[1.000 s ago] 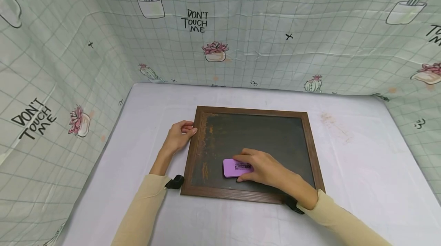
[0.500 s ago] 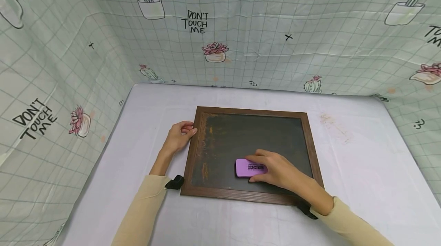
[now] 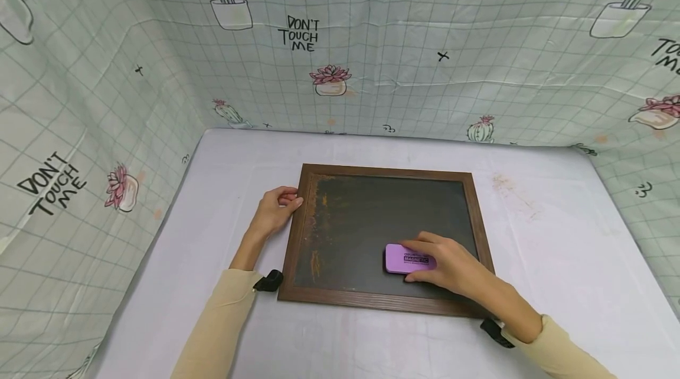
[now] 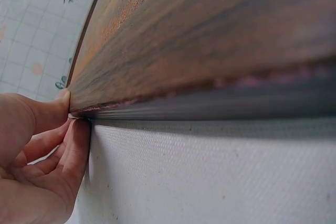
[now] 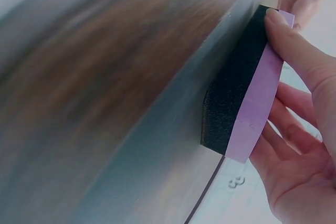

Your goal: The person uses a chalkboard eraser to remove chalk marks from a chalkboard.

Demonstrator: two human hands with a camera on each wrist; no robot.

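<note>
A framed chalkboard point(image 3: 366, 213) lies on the table, its brown wooden rim around a dark surface. Orange chalk smears point(image 3: 316, 264) run along its left side. My right hand point(image 3: 454, 264) grips a purple eraser point(image 3: 398, 258) between thumb and fingers, on the lower right part of the board. In the right wrist view the eraser's black felt point(image 5: 236, 82) faces the board's surface. At the left rim, my left hand point(image 3: 276, 209) pinches the frame. The left wrist view has the thumb point(image 4: 50, 109) on the frame's edge and the fingers point(image 4: 79, 140) below it.
White cloth point(image 3: 340, 343) covers the table. To the right of the board are faint brownish smudges point(image 3: 515, 195) on the cloth. A patterned curtain point(image 3: 404, 72) with cactus drawings stands behind and on both sides.
My right hand has slid the eraser to the right across the lower part of the board. The left hand and the board have stayed in place.
</note>
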